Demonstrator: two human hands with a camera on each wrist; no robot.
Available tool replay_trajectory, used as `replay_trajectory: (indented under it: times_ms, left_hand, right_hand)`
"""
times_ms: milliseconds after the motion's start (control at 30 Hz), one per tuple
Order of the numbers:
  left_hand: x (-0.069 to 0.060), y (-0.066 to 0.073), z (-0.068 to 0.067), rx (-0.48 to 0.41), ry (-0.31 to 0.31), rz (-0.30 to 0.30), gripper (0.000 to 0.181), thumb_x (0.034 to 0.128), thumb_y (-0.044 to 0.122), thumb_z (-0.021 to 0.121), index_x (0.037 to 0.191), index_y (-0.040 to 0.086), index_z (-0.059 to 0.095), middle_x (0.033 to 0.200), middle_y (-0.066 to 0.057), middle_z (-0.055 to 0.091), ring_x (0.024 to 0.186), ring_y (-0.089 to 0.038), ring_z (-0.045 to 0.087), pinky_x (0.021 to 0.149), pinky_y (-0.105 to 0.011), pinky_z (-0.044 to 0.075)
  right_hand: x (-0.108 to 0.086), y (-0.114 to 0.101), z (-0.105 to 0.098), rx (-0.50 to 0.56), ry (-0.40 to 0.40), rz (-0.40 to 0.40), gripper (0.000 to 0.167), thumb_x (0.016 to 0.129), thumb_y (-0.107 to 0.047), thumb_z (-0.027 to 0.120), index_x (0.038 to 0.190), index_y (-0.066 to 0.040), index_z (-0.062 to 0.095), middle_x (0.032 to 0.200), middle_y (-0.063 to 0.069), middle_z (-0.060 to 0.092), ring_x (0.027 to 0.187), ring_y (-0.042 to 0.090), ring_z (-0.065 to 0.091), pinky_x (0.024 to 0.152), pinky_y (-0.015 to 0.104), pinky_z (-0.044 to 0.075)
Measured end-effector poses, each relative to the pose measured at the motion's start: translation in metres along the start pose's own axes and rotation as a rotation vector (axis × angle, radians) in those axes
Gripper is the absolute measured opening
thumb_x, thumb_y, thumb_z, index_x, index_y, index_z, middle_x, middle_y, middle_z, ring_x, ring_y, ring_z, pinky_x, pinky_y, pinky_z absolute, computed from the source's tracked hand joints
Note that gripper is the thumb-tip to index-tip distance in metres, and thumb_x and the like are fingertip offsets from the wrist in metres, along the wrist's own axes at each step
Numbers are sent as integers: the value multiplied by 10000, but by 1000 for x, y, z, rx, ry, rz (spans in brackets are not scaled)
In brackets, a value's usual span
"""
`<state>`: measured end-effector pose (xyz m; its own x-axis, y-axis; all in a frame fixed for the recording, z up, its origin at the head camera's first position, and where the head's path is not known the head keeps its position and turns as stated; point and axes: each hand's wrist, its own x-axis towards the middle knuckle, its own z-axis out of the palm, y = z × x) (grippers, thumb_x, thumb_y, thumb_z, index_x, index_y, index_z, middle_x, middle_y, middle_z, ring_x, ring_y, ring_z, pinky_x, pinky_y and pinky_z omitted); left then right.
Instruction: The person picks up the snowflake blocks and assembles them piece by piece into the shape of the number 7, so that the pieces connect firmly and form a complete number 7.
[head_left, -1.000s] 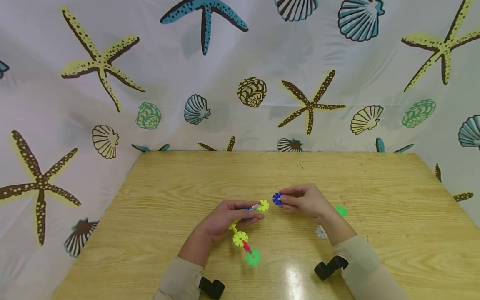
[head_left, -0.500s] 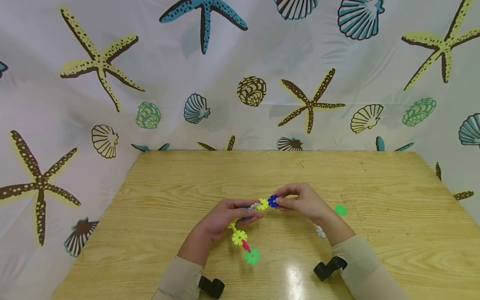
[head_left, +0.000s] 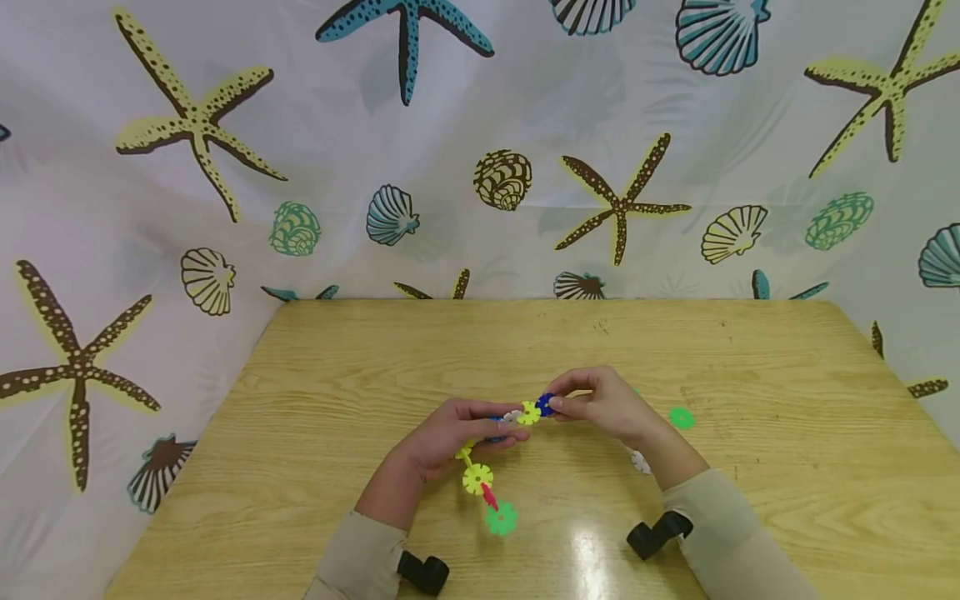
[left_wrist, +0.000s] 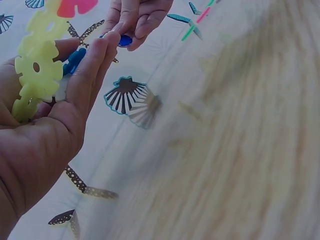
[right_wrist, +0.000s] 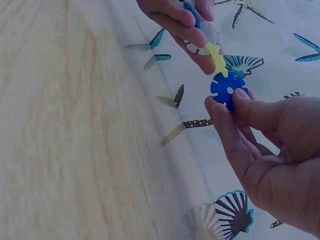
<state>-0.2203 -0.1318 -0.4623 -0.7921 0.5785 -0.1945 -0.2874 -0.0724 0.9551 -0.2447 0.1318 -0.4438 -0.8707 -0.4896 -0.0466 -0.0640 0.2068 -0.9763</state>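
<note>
My left hand [head_left: 450, 437] grips a chain of notched plastic building discs. From its near side hang a yellow disc [head_left: 477, 478], a red disc [head_left: 489, 497] edge-on and a green disc [head_left: 501, 518]. Out past its fingertips stick a white disc [right_wrist: 212, 34] and the end yellow disc [head_left: 529, 412]. Between thumb and fingers, my right hand [head_left: 611, 407] pinches a dark blue disc [right_wrist: 223, 90]. The blue disc's edge meets the yellow one in the right wrist view; how deeply their slots engage cannot be told. The left fingers partly hide another blue disc [left_wrist: 75, 60].
On the wooden table [head_left: 337, 367], a loose green disc [head_left: 681, 418] lies right of the right wrist. A white disc [head_left: 640, 462] is partly covered by the right forearm. A patterned cloth [head_left: 450, 242] stands behind the table and along its sides.
My right hand has brought the blue disc leftward, from apart to against the end yellow disc. The left hand has barely moved; the hanging part of the chain has swayed slightly.
</note>
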Motion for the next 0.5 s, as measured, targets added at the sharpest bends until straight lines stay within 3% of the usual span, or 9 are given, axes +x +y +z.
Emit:
replay_trajectory:
  times_ms: [267, 500]
  left_hand:
    - [1, -2, -1, 41, -11, -11, 458, 970, 129, 648, 1393, -21, 559, 1183, -163, 722, 1111, -182, 704, 944, -272, 558]
    - [0, -1, 1, 72, -28, -4, 463, 968, 153, 656, 1397, 4, 566, 1255, -204, 679, 1145, -189, 689, 974, -306, 547]
  right_hand:
    - [1, 0, 8, -9, 24, -3, 150, 915, -33, 705, 1021, 73, 703, 980, 129, 675, 942, 355, 730, 838, 379, 612]
    - [0, -1, 7, -12, 22, -30, 154, 902, -31, 720, 1011, 76, 723, 971, 151, 725, 907, 307, 738, 828, 422, 612]
